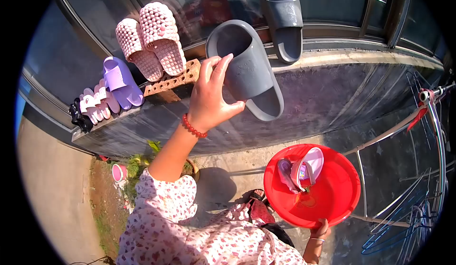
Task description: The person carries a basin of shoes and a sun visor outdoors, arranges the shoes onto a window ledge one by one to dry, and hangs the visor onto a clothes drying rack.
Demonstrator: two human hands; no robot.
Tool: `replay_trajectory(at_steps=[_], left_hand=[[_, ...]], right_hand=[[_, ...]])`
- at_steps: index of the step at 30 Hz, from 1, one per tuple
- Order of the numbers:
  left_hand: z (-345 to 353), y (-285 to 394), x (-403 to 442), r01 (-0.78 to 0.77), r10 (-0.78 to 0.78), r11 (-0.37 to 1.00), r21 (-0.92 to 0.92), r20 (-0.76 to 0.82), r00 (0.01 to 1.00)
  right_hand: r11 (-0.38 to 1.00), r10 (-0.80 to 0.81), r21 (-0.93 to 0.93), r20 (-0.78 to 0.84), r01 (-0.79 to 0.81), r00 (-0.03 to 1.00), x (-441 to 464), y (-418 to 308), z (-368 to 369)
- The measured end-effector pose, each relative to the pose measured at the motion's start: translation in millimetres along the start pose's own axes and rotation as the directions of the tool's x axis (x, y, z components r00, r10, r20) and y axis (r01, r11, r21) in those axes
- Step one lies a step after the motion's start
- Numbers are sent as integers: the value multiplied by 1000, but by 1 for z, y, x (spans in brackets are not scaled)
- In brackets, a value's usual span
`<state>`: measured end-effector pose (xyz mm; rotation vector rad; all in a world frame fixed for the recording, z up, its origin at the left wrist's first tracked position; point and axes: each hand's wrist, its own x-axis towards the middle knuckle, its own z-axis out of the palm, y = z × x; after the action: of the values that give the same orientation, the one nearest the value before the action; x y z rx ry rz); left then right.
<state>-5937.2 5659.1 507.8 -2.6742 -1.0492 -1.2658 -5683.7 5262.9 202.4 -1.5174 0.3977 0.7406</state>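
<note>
My left hand, with a red bead bracelet at the wrist, grips a grey slide slipper by its side, thumb and fingers apart along its edge. The slipper is tilted, its lower end in front of the wall below the ledge. My right hand holds the near rim of a red basin. Inside the basin lie a pink-and-white piece and a purplish, partly transparent item, whose kinds I cannot make out. Another grey slipper leans upright against the window on the ledge.
Pink bubble-textured slippers stand on a perforated brick at the left. Beyond them are purple slippers, small pink slippers and black footwear. A metal drying rack with blue hangers is at the right.
</note>
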Motion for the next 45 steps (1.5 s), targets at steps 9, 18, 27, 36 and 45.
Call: replay_trajectory(at_steps=[9,18,27,36,45], left_hand=[[-32,-105,81,-26,1,923,384,66,998],[-21,-133,99,-28,-52,928,372,202,978],[-20,-120,84,-101,96,852,513,36,995],[185,-31,-161,668,-333,716,-201,743,580],[330,49,-247,694,-423,702,160,878,225]], right_hand=[[995,23,93,99,-32,995,12,2,-4],[997,-3,77,73,-2,997,8,0,2],[995,100,-11,-71,-101,992,-4,-5,16],[994,88,-57,-72,-92,994,-16,-3,16],[992,44,-117,-39,-49,998,-51,-17,22]])
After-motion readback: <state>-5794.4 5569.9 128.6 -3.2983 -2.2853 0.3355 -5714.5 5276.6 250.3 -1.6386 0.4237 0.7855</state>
